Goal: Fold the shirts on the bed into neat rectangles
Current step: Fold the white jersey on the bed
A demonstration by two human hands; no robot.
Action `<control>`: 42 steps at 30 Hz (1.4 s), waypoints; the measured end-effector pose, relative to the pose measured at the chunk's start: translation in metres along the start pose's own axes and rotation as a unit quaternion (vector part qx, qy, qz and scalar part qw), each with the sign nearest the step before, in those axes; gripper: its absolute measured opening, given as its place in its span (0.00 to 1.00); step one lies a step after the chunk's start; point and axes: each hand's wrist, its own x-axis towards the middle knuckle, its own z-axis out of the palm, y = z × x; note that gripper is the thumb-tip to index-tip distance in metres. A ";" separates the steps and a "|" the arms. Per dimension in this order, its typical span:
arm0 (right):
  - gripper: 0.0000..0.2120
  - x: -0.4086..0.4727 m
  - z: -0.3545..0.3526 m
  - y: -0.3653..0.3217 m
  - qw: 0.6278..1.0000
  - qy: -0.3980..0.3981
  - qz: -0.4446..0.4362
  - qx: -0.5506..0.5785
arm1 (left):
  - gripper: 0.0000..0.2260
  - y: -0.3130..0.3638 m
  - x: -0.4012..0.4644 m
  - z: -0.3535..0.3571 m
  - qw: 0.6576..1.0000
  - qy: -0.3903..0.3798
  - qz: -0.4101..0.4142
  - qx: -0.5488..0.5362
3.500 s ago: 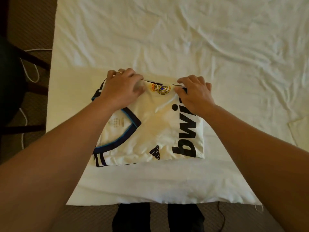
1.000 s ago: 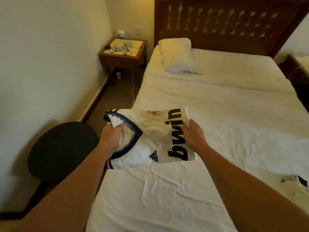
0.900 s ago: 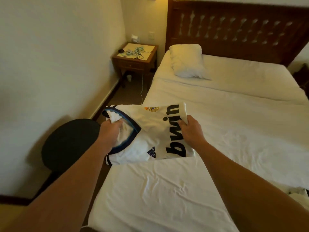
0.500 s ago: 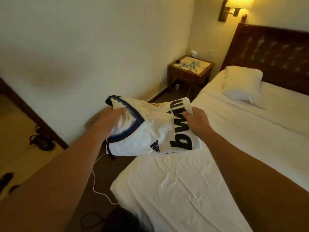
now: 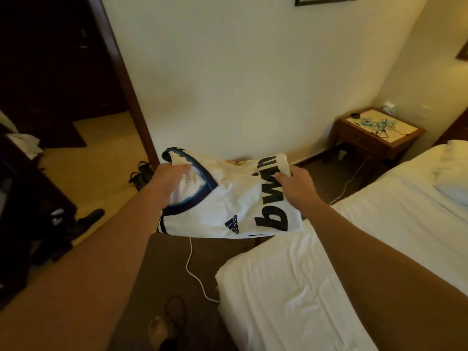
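Standing beside one white-sheeted bed [image 5: 291,300] on brown carpet [image 5: 177,262], near one wooden nightstand [image 5: 374,138], the left hand [image 5: 169,181] and right hand [image 5: 296,186] grip one folded white shirt [image 5: 228,201] above the floor.

viewpoint: head-worn, above both outstretched forearms
facing: forward and down, toward the wall [image 5: 253,79] past the bed's [image 5: 316,287] left edge
nearness: bed's near left corner close below
shared views: single view only
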 end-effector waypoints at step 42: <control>0.10 0.295 0.624 -0.393 0.975 -0.187 -0.119 0.006 | 0.10 -0.028 0.478 -0.503 0.954 0.239 -0.084 -0.161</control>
